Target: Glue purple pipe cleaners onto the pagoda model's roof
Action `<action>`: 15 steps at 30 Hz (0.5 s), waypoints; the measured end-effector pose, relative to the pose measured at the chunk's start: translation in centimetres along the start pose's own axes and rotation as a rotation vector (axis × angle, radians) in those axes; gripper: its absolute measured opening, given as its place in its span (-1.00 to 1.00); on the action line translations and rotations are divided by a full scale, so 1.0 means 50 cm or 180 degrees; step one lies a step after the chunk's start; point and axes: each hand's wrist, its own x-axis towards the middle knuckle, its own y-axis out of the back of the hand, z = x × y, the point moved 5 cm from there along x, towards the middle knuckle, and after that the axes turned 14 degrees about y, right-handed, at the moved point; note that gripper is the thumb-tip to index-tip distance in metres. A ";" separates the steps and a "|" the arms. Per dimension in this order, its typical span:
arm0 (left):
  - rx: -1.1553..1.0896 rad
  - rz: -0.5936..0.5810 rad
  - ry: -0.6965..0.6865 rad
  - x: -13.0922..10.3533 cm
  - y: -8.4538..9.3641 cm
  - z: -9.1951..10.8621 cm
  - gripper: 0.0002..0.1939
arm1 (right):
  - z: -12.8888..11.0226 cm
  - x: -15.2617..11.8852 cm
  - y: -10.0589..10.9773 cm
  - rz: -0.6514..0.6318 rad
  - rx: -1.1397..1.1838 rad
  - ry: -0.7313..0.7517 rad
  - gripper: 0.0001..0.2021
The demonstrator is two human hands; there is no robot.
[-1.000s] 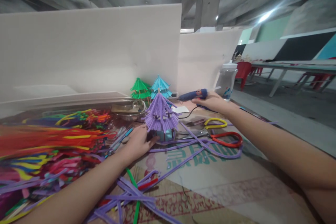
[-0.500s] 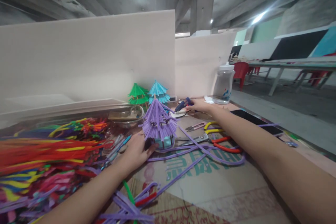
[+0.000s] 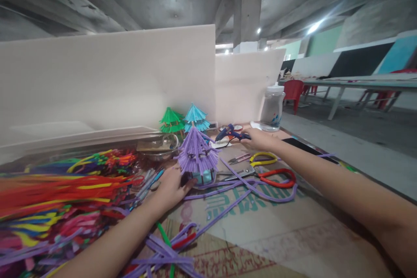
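Note:
A small purple pavilion (image 3: 198, 156), built of fuzzy pipe cleaners with a two-tiered roof, stands upright on the cardboard. My left hand (image 3: 172, 186) grips its base from the left side, thumb in front and the other fingers partly hidden behind. Beyond it to the right, a dark blue glue gun (image 3: 228, 131) rests by a white pad, its handle pointing right. At the handle's end is my right hand (image 3: 260, 140), fingers stretched out and loose around nothing I can see. Behind the purple pavilion stand a green pavilion (image 3: 171, 120) and a light blue one (image 3: 196, 117).
Red-handled pliers (image 3: 276, 178), yellow-handled pliers (image 3: 263, 159) and small snips (image 3: 239, 159) lie right of the pavilion among purple pipe cleaners (image 3: 224, 215). Colourful pipe cleaners (image 3: 58, 191) heap at left. A glass bowl (image 3: 156, 150), water bottle (image 3: 272, 108) and white board (image 3: 107, 82) stand behind.
My right hand has drawn back rightward from the glue gun, so more of its handle shows. The left hand and the purple pavilion stay put. The view has shifted slightly.

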 end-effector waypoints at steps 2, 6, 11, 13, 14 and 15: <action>0.0098 0.0007 0.0031 0.001 -0.002 -0.002 -0.58 | -0.037 -0.032 0.013 0.0017 -0.0058 0.0047 -0.67; 0.0084 0.0034 0.0031 0.001 -0.001 0.000 -0.61 | -0.119 -0.071 -0.010 -0.0346 0.0078 0.0276 -0.62; -0.0006 0.0074 0.0030 -0.001 0.002 0.006 -0.57 | -0.166 -0.079 -0.080 -0.0703 0.0085 0.0291 -0.54; -0.0010 0.0070 0.0059 -0.001 0.001 0.005 -0.56 | -0.165 -0.077 -0.099 -0.0739 0.0089 0.0237 -0.58; -0.0014 0.0059 0.0052 -0.001 0.000 0.005 -0.56 | -0.163 -0.076 -0.105 -0.0737 0.0103 0.0217 -0.61; -0.0023 0.0052 0.0041 -0.001 -0.001 0.006 -0.56 | -0.161 -0.076 -0.110 -0.0727 0.0127 0.0204 -0.65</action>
